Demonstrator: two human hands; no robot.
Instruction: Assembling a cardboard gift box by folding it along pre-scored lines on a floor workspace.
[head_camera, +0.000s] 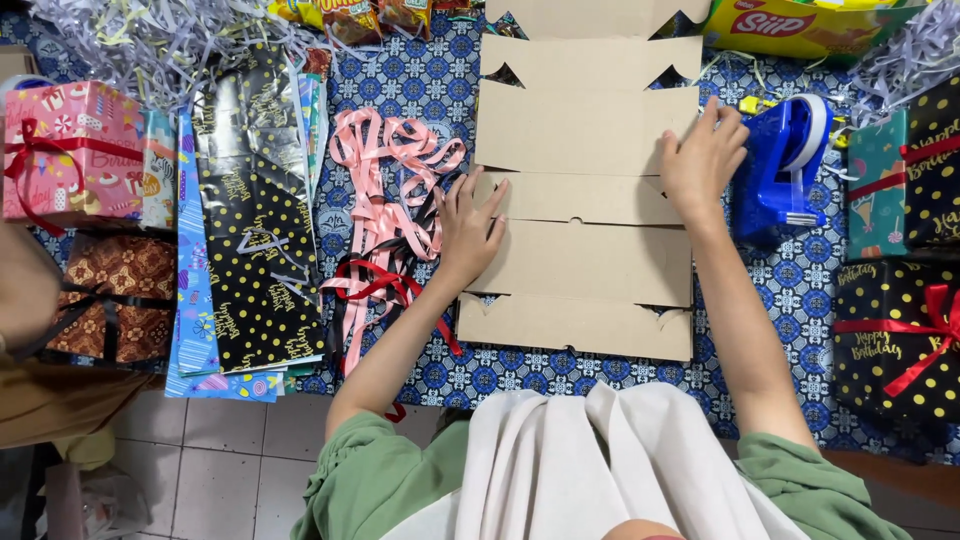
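Brown cardboard, a flattened box blank (580, 200), lies unfolded in the middle of the worktop (800, 290), which wears a blue patterned cloth. Creases run across it; notched flaps show at its corners.

Left hand (470, 228) rests flat on the blank's left edge, fingers (478, 195) spread and straight, gripping nothing. Right hand (703, 155) presses the right edge farther up, fingers together and lightly bent over the card's side; whether they pinch the edge cannot be told.

Just right of the right hand: a blue tape dispenser (780, 165) with a white roll, close but apart from the cardboard. Left of the left hand: a heap of pink ribbons (385, 180), mixed with red and black strands, nearly touching the wrist. Beyond that, sheets of wrapping paper (255, 220), black with gold dots on top, blue beneath.

Wrapped gifts at both sides: a pink box (70, 150) with red ribbon at far left, a black dotted box (890, 335) with red bow at far right. Shredded paper (150, 35) along the top edge.
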